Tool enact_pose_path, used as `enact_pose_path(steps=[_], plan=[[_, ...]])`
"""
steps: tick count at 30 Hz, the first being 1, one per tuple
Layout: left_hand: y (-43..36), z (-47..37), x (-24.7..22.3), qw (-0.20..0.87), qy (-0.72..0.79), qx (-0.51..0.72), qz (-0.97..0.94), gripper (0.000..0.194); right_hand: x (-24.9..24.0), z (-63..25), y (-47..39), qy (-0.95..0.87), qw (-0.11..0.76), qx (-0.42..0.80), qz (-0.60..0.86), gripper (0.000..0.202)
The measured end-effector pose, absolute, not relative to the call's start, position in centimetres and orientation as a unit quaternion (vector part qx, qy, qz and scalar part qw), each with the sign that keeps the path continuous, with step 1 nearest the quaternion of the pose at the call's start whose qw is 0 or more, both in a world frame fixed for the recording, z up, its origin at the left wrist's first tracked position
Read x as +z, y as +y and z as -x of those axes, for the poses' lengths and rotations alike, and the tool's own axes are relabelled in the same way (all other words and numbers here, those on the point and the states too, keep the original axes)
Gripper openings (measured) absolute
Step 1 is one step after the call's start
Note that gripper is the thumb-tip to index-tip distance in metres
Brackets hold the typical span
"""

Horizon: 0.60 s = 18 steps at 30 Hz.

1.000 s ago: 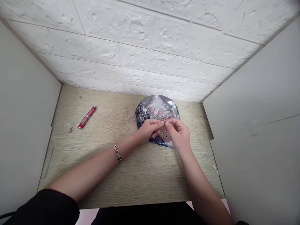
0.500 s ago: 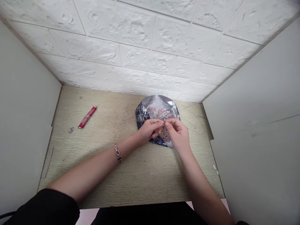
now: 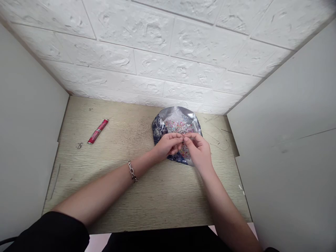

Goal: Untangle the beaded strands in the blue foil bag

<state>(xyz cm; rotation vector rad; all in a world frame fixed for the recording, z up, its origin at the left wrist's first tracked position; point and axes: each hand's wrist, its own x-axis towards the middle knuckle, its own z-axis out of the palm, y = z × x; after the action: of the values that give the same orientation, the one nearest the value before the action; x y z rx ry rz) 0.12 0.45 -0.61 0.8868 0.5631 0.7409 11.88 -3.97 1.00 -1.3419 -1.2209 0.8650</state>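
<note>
My left hand point(image 3: 170, 144) and my right hand point(image 3: 198, 148) meet fingertip to fingertip, each closed in a pinch. What they pinch is too small to make out. Both are over a silver and dark blue bag point(image 3: 174, 113) that lies opened out on the table. Many small multicoloured beads point(image 3: 178, 126) are spread on its shiny inside, partly hidden by my fingers. Thin thread point(image 3: 227, 140) trails on the table to the right of the bag.
A red tube point(image 3: 98, 131) lies at the left of the wooden table point(image 3: 118, 206), with small shiny metal pieces point(image 3: 79, 145) near it. A white brick-patterned wall point(image 3: 152, 63) stands behind. Grey panels point(image 3: 283, 147) close in both sides.
My right hand has shifted very slightly to the left at the fingertips. My left hand and the bag look almost unmoved.
</note>
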Motion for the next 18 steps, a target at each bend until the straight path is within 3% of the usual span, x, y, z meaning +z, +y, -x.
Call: enact_pose_path(steps=[13,18], plan=[[0.19,-0.09,-0.45,0.795,0.274,0.364,-0.401,0.024,0.92,-12.06,-3.61,-0.446,0.589,0.415,0.531,0.014],[0.21,-0.11,-0.59,0.789,0.275,0.364,-0.411,0.024,1.10,-12.08,-3.54,-0.350,0.627,0.503,0.481,0.017]])
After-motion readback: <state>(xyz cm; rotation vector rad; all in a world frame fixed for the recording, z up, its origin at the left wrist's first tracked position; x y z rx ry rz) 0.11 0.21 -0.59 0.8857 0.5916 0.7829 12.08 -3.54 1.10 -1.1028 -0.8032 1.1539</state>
